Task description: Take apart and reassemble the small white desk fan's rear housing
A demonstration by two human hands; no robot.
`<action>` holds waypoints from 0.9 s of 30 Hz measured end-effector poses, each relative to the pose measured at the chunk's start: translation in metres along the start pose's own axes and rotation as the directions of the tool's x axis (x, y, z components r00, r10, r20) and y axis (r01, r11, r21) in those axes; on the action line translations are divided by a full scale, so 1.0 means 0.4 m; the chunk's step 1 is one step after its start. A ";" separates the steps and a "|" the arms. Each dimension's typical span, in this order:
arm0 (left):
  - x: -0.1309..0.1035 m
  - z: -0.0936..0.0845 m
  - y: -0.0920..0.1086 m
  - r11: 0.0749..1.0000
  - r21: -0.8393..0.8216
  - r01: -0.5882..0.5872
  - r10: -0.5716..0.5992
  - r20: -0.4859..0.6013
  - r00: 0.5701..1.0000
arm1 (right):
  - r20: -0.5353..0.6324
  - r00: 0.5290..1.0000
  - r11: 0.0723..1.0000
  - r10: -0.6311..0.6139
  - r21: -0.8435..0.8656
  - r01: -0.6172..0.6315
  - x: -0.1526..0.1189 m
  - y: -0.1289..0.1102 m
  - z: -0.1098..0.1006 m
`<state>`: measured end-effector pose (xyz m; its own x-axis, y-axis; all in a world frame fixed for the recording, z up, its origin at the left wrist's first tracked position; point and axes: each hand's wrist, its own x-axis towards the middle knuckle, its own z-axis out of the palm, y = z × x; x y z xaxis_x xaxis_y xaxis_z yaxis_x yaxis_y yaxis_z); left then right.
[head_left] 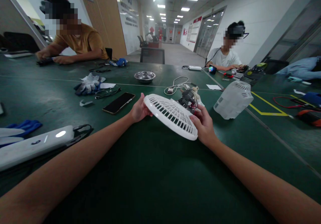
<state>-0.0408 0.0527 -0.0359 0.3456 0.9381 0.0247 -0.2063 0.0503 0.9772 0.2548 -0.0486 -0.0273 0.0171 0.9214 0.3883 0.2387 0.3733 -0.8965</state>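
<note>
Both hands grip the white grille (pixel 172 115), left hand (pixel 138 110) at one rim, right hand (pixel 205 125) at the other, and it's tilted between them above the surface (pixel 150 177)! The motor part (pixel 188 98) sits behind it, close by the right fingers; a careless turn could strain those thin wires (pixel 193 106), or a loose left pinch could let the rim slip!

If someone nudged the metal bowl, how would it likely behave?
The bowl would probably slide rather than tip, being wide and shallow. Its smooth, shiny metal suggests a stiff, perhaps slippery thing, and its thin-looking rim hints that it is fairly light.
</note>
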 end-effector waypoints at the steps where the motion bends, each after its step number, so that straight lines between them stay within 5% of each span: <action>1: -0.005 0.002 0.005 0.997 -0.047 0.063 -0.063 0.020 0.998 | 0.019 0.999 0.996 -0.034 -0.078 0.036 0.000 0.000 -0.001; 6: -0.010 0.001 0.010 0.947 -0.160 0.278 -0.264 0.102 0.959 | 0.175 0.972 0.874 -0.158 -0.433 0.220 0.007 0.002 0.004; 10: 0.004 -0.005 0.001 0.921 -0.161 0.354 -0.339 0.112 0.934 | 0.307 0.930 0.826 -0.201 -0.458 0.329 0.024 0.006 -0.013; 14: 0.014 -0.011 -0.007 0.917 -0.167 0.363 -0.350 0.101 0.931 | 0.190 0.930 0.787 -0.315 -0.495 0.368 0.061 0.034 -0.062; 19: 0.014 -0.009 -0.008 0.928 -0.171 0.331 -0.320 0.085 0.943 | 0.035 0.942 0.690 -0.335 -0.672 0.270 0.124 0.095 -0.121; 24: 0.008 -0.001 -0.002 0.936 -0.139 0.324 -0.319 0.055 0.946 | 0.012 0.999 0.793 -0.036 -0.609 0.036 0.154 0.143 -0.142; 27: 0.005 0.003 0.001 0.939 -0.146 0.311 -0.306 0.060 0.950 | -0.134 0.989 0.859 0.058 -0.498 -0.118 0.158 0.143 -0.138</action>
<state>-0.0391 0.0542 -0.0353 0.4463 0.8554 -0.2627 -0.2200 0.3895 0.8944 0.3232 0.0250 -0.0424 0.1607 0.9188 0.3605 0.6865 0.1584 -0.7097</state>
